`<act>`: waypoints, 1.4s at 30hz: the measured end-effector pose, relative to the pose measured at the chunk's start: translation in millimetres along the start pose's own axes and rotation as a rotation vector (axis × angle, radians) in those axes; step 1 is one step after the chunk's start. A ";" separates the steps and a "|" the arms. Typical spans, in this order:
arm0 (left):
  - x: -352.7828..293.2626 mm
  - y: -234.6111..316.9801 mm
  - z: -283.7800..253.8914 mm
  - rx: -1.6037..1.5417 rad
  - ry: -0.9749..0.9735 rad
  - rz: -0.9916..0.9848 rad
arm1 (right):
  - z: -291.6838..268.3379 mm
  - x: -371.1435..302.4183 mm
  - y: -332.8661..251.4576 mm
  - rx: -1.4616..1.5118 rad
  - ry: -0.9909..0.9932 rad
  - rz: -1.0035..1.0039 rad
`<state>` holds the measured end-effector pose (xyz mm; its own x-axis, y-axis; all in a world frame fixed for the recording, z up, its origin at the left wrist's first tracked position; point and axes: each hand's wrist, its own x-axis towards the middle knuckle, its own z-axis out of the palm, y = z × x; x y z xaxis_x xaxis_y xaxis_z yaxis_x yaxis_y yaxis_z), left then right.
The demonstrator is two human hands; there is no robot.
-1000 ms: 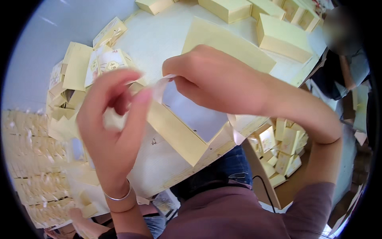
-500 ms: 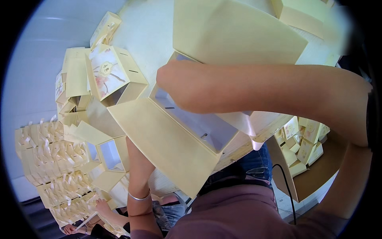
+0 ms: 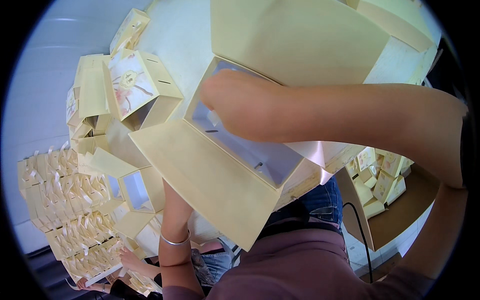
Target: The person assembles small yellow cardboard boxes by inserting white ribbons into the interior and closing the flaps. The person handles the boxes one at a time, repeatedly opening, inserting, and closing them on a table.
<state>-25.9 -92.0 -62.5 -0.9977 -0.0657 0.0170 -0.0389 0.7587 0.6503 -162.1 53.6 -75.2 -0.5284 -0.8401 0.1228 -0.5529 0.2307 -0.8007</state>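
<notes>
An open cream gift box (image 3: 235, 160) with a pale lilac inside lies tilted in front of me, its two large flaps spread. My right hand (image 3: 235, 102) reaches down into it, bent at the wrist; its fingers are hidden. Beside that hand shows a small whitish strip (image 3: 214, 118). Two slots are cut in the box's near wall, and a satin ribbon (image 3: 320, 155) trails from its right end. The near flap (image 3: 210, 185) covers my left hand; only the left wrist and forearm with a bangle (image 3: 175, 241) show, coming up under the flap.
Cream boxes with a floral panel (image 3: 129, 82) stand at the table's left, near a smaller open box (image 3: 140, 190). Stacked boxes with ribbons (image 3: 75, 192) fill the lower left, where another person's hand (image 3: 132, 261) works. A carton (image 3: 400, 215) of boxes stands right.
My right hand has shifted slightly within the box, baring more of its far inner corner and a whitish strip. The view has moved a little. The other person's hands have shifted slightly.
</notes>
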 end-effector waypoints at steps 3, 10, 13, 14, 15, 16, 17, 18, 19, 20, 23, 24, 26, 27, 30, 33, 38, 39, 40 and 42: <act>-0.4 -1.4 0.1 -0.008 0.000 -0.007 | -2.2 0.5 -5.5 -0.052 -0.077 0.021; 10.7 -3.4 6.8 -0.047 0.001 -0.004 | -3.2 0.0 -6.9 -0.062 -0.072 0.037; 14.1 -4.8 7.6 -0.066 0.004 -0.004 | 0.9 2.0 -2.8 -0.064 -0.002 0.006; 15.1 -4.9 7.8 -0.072 0.003 0.001 | 1.5 1.4 -2.1 -0.068 0.031 -0.008; 16.0 -5.1 8.3 -0.077 0.003 0.004 | 1.8 0.1 -1.4 -0.074 0.004 0.004; 16.8 -5.6 8.9 -0.079 0.003 0.007 | -2.0 -1.2 -4.5 -0.078 -0.026 0.016; 17.7 -6.3 10.1 -0.086 0.003 0.006 | -4.9 -2.6 -6.9 -0.083 -0.056 0.028; 17.5 -6.1 10.5 -0.088 0.002 0.010 | -6.4 -4.2 -7.9 -0.079 -0.060 0.033; 17.4 -7.0 10.1 -0.092 0.004 0.000 | -6.2 -3.0 -8.3 -0.068 -0.074 0.034; 16.4 -8.3 9.9 -0.097 0.007 -0.011 | -5.2 -1.5 -8.4 -0.058 -0.088 0.035; 15.7 -8.8 10.2 -0.103 0.006 -0.020 | -4.2 1.4 -7.8 -0.094 -0.140 0.026; 16.2 -7.8 10.3 -0.108 0.005 -0.017 | -2.4 1.8 -8.4 -0.083 -0.126 0.037; 13.3 -7.1 9.0 -0.121 0.007 -0.009 | 2.5 3.5 -11.5 -0.064 -0.097 0.056; 12.5 -7.2 9.0 -0.131 0.008 -0.009 | 3.3 4.3 -12.0 -0.085 -0.126 0.063; 9.6 -7.9 8.4 -0.173 0.022 -0.016 | 3.0 9.4 -13.0 -0.215 -0.218 0.007; 11.6 -9.4 10.9 -0.285 0.057 -0.051 | -4.3 9.2 -15.4 -0.174 -0.344 0.111; 11.9 -8.1 4.0 -0.713 0.160 -0.276 | -62.3 -48.5 -36.9 1.088 -0.096 0.157; 15.0 -10.8 4.8 -0.831 0.163 -0.325 | -80.7 -69.3 -28.9 1.219 -0.003 -0.002; 17.8 -11.4 2.4 -0.947 0.163 -0.378 | -107.1 -95.5 -17.9 1.314 0.128 -0.182; 30.0 -12.0 -1.1 -1.172 0.115 -0.502 | -165.4 -148.3 -12.8 1.415 0.373 -0.562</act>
<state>-55.3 -103.8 -68.9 -0.8751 -0.2777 -0.3963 -0.2773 -0.3835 0.8809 -183.2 256.3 13.8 -0.7119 -0.4432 0.5448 0.1910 -0.8687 -0.4571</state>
